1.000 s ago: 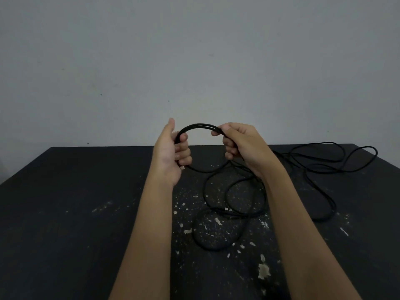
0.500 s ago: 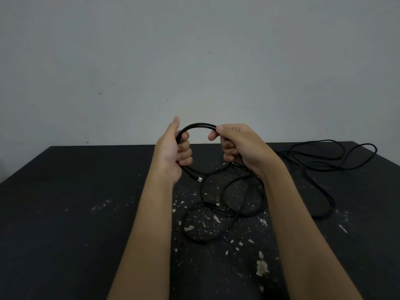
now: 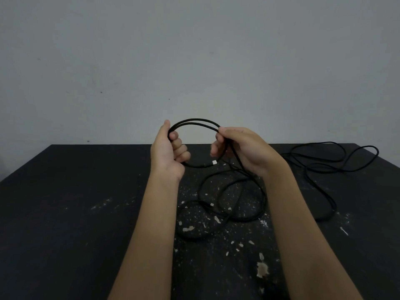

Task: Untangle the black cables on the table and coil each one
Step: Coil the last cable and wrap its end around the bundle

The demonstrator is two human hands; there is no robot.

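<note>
Curling round a thin, round black cable coil (image 3: 195,121), left hand (image 3: 166,152) and right hand (image 3: 244,150) hold it upright, broadside to the camera.

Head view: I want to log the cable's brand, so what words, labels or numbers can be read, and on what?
None can be read.
The black cable, gripped by the left hand and right hand, shows no print; its silver plug tip is too small to tell.
The table bears only pale flecks, no letters.
</note>
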